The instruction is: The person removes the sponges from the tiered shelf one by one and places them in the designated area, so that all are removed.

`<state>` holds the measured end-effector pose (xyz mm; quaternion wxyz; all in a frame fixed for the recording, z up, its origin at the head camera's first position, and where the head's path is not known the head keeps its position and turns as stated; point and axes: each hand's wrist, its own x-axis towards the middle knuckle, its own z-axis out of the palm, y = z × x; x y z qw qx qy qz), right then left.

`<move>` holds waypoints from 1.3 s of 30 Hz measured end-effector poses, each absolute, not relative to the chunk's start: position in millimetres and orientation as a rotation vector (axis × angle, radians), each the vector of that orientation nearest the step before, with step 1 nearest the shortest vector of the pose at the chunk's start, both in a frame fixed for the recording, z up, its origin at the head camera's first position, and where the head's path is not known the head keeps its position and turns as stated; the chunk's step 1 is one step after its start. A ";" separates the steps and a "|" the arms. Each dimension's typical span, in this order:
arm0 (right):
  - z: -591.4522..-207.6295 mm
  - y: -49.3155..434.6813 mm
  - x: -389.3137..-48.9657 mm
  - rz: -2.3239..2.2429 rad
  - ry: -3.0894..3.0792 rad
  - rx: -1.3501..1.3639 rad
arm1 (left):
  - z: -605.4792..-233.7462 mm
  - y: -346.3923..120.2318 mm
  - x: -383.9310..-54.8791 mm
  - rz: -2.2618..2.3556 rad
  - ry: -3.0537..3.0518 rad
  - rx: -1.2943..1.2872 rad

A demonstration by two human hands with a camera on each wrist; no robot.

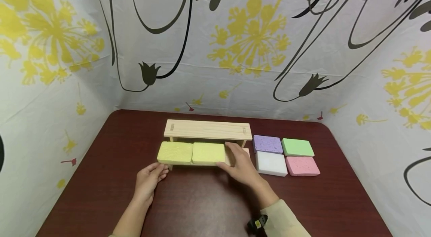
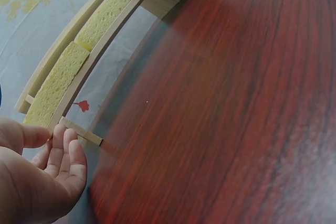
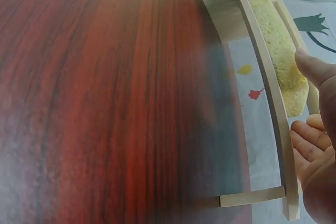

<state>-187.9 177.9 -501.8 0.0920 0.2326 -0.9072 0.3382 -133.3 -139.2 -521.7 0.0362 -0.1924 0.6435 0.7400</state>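
My left hand (image 1: 148, 182) pinches the left front corner of the pale wooden front board (image 3: 271, 80), thumb against fingers. My right hand (image 1: 245, 168) pinches the right yellow sponge (image 1: 208, 153), thumb and forefinger spanning its end. This sponge and the left yellow sponge (image 1: 175, 152), both porous, round-cornered slabs, lie end to end on that board. Behind them stands a straight-grained rear board (image 1: 207, 130). To the right, the pitted purple block (image 1: 267, 144), green block (image 1: 297, 147), smooth white block (image 1: 271, 163) and speckled pink block (image 1: 302, 166) sit on the glossy, red-brown surface (image 1: 192, 199).
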 end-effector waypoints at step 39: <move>-504.9 171.7 -190.2 0.967 -2.730 0.753 | -522.1 -137.9 -133.8 2.283 1.973 -0.598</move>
